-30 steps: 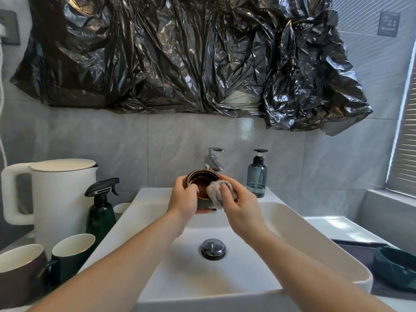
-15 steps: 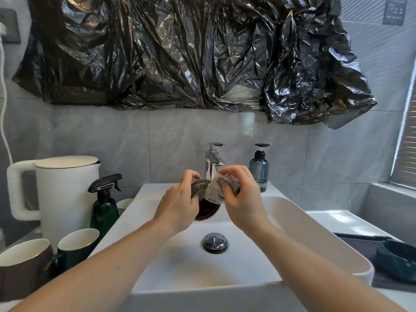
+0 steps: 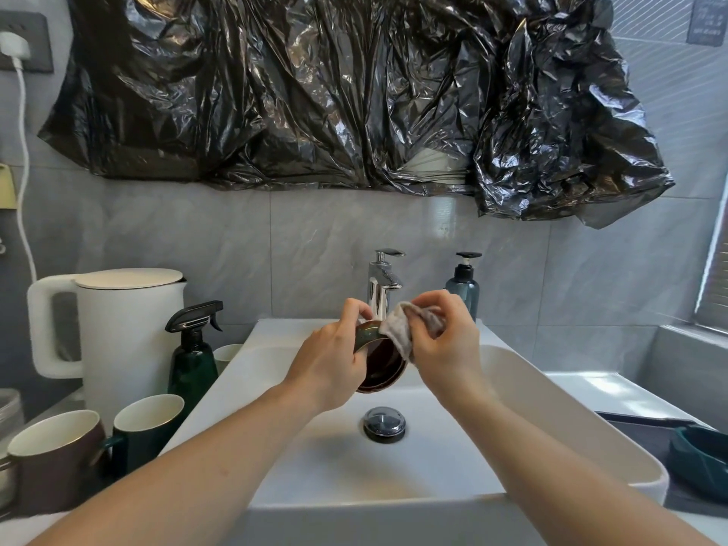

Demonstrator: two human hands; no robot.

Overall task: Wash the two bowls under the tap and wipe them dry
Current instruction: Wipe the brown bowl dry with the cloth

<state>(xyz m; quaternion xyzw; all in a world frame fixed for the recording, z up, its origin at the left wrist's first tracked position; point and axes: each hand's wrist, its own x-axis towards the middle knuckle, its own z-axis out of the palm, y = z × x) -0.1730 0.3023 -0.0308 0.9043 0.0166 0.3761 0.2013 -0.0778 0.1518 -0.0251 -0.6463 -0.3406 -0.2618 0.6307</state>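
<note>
Black plastic sheeting (image 3: 335,92) hung crumpled across the tiled wall, covering most of its upper part. Below it a white sink (image 3: 591,439) filled the middle of the view, with a chrome drain plug (image 3: 384,423) in its basin and a chrome tap (image 3: 383,283) standing at the back edge. On the desk (image 3: 583,384) left of the sink stood a white kettle (image 3: 118,333), a dark green spray bottle (image 3: 193,360) just beside it, a brown mug (image 3: 55,463) and a green mug (image 3: 145,431) in front. A blue soap bottle (image 3: 465,285) stood right of the tap. At the far right edge lay a teal bowl (image 3: 697,463) on a dark mat.

Both forearms reached out over the basin. The left hand (image 3: 327,364) held a second bowl (image 3: 380,360), brown inside with a dark green outside, tipped on its side above the drain and in front of the tap; the fingers were curled over its rim and clamped on it. The right hand (image 3: 445,344) gripped a grey cloth (image 3: 409,329), fingers bunched tightly round it, and the cloth lay against the upper right rim of that bowl.
</note>
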